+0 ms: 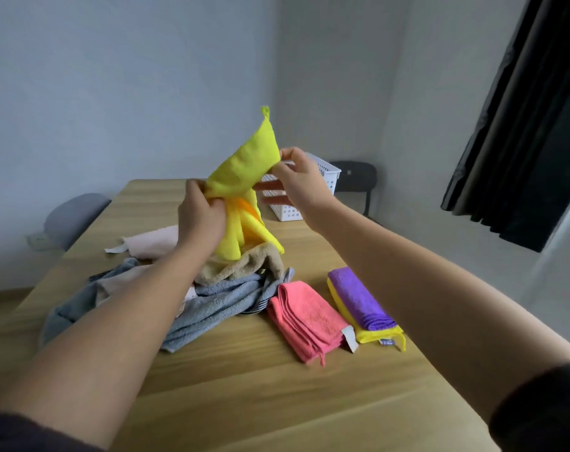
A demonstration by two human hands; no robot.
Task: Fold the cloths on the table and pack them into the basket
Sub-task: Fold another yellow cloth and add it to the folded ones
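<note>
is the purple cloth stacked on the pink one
No, the purple cloth lies on a folded yellow cloth, beside the pink cloth.

Plain domestic room: bare pale walls (114,76), a dark curtain (521,125) hanging at right, a wooden bench (244,386) flanked by a grey chair (71,220) and a black chair (355,176), bearing household cloths (218,298) and a white plastic basket (327,179).

— Where's the camera?
— Worn on the person's head, facing forward and down over the light wooden table (244,386).
— Near?
— Close: the left hand (202,216) and right hand (301,181) sit mid-frame, pinching a bright yellow microfibre cloth (244,164), with the white perforated plastic basket (331,177) just beyond them. It's the only view, wide-angled
</note>
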